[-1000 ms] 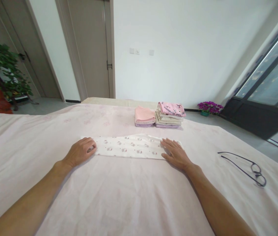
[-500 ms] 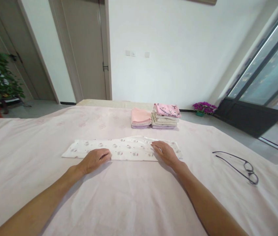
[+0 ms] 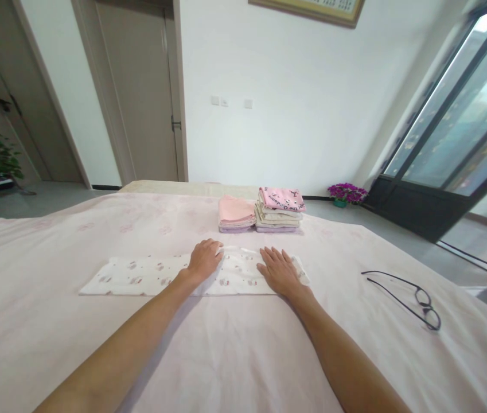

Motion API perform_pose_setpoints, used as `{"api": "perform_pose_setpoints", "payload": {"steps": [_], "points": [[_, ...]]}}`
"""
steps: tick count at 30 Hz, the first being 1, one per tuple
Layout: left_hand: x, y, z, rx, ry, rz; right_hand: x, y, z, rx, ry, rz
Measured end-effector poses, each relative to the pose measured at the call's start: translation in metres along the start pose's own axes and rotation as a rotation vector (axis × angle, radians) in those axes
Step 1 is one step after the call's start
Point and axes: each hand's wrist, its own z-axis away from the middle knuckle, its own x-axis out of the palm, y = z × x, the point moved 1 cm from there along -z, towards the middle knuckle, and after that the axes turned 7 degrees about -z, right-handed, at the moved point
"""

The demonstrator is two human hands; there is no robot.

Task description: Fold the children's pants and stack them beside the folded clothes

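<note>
A white garment with small printed figures, folded into a long flat strip (image 3: pixel 146 269), lies crosswise in front of me. Its exact kind cannot be made out. My left hand (image 3: pixel 204 259) rests on the middle of the strip, fingers loosely bent over the fabric and toward its far edge, without a visible grip. On the strip's right part my right hand (image 3: pixel 280 269) lies palm down, its fingers spread flat and pointing away from me. The cloth between the two hands looks slightly raised at the far edge.
Beyond the strip stand two stacks of folded cloths, one topped with a peach cloth (image 3: pixel 235 209), the other with a pink printed cloth (image 3: pixel 281 199). Eyeglasses (image 3: pixel 424 307) lie unfolded at the right on the pale pink sheet (image 3: pixel 234 361). Purple flowers (image 3: pixel 346 193) stand on the floor behind.
My left hand has moved from the near edge rightward and forward onto the strip's middle. My right hand has flattened and spread its fingers. The camera view has tilted up slightly.
</note>
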Motion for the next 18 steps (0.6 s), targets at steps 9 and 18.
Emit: {"api": "perform_pose_setpoints", "payload": {"steps": [9, 18], "points": [[0.033, 0.025, -0.026, -0.129, 0.058, -0.093, -0.005, 0.001, 0.001, 0.024, 0.064, -0.044], [0.024, 0.03, -0.016, -0.055, 0.143, -0.106, -0.006, 0.0, 0.001, 0.011, 0.091, -0.063]]}}
